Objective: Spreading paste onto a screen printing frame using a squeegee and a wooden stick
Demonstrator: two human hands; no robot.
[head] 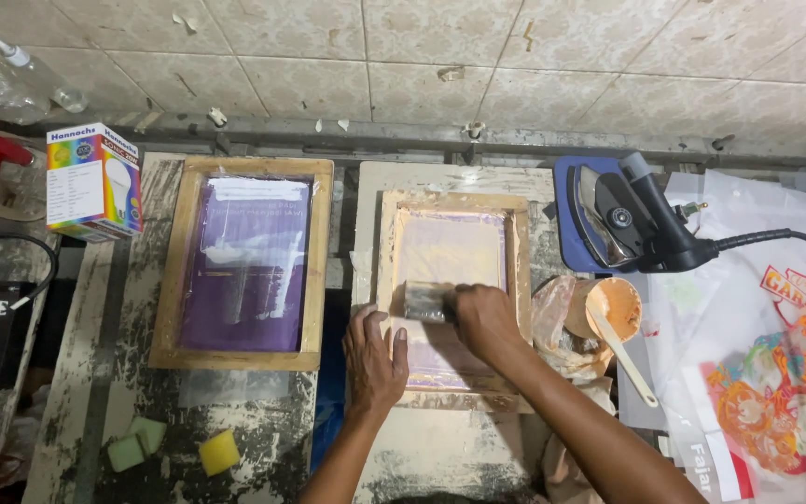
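Hands worked at a small wooden frame (451,299) lying flat on a paint-stained bench (76,373), seen from the head camera looking straight down. The right hand (483,320) was curled around a squeegee (424,301), fingers closed on its handle, the blade resting on the pale mesh about halfway down the frame. The left hand (373,359) lay flat, fingers spread and gripping nothing, pressing the frame's lower left rail and holding it against the bench.

Left of it, well apart, lay a larger frame (246,264) with purple mesh and white tape patches. Beside its top left corner stood a bulb box (93,182), white with rainbow colours. Near the bench's front edge sat three sponges (165,446), two green and one yellow.

Right of the small frame, just beside it, a cup (608,311) of orange ink sat in crumpled plastic, with a cream spatula (622,353) leaning out of it. Above that an iron (619,219) rested on a blue pad (566,219), its black cord running off to the right. A printed sheet (776,392) with red and orange artwork covered the far right; what lay under it was probably more bench, though that was hidden. Tiled wall (422,56) ran along the back.
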